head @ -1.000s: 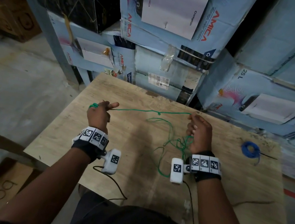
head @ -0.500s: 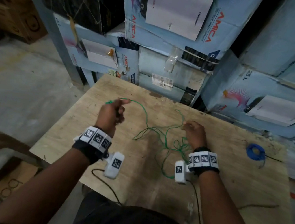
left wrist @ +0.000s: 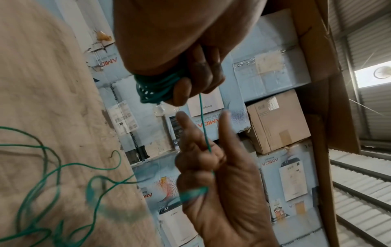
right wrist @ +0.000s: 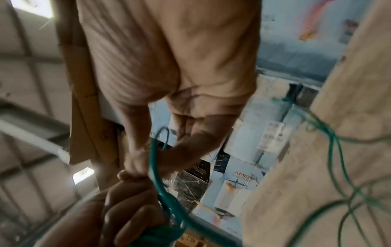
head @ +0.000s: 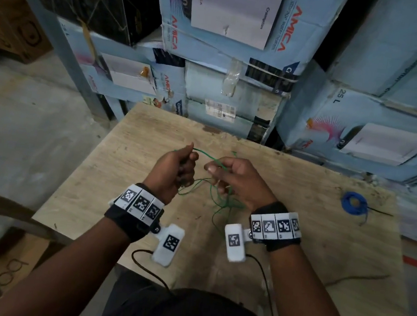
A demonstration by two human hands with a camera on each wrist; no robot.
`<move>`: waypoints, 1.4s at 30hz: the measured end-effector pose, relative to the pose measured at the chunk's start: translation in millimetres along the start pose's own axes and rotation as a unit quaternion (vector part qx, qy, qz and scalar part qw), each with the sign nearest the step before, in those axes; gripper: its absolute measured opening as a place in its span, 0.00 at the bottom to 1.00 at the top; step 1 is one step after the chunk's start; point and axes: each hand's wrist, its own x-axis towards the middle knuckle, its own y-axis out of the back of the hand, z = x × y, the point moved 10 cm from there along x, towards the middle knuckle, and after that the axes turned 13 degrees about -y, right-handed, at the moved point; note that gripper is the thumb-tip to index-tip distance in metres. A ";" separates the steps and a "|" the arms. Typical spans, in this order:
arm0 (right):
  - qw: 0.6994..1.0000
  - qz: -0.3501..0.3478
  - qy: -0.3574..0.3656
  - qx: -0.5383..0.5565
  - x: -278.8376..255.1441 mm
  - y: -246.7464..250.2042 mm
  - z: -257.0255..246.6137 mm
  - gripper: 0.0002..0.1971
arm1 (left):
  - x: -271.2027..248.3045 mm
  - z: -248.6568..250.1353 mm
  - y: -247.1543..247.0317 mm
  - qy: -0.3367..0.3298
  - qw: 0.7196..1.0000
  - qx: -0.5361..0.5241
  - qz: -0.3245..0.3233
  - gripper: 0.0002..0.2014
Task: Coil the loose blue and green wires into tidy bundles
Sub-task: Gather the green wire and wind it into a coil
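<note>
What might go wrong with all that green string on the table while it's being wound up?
1. The loose green wire lies in crossing loops on the table; pulling more in may tighten them into a knot.
2. The left hand grips the small wound bundle; if that grip loosens, the turns could spring apart.
3. The right hand feeds the strand between its fingers, so a snag could jerk it free.

Green wire [right wrist: 338, 167] strands motion-blurred.
</note>
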 end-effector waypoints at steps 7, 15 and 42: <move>0.990 0.097 0.092 0.036 16.7 34.1 -22.3 0.10 | -27.2 -21.3 -42.3 0.134 0.960 -0.142 -0.201 0.20; 0.989 0.044 0.051 -0.129 34.6 -37.0 12.3 0.20 | -3.4 18.8 -38.4 0.018 0.906 -0.379 -0.186 0.14; 0.974 0.081 0.183 -0.106 16.8 16.2 -44.1 0.02 | -20.3 -20.8 -44.0 0.135 0.947 -0.122 -0.263 0.23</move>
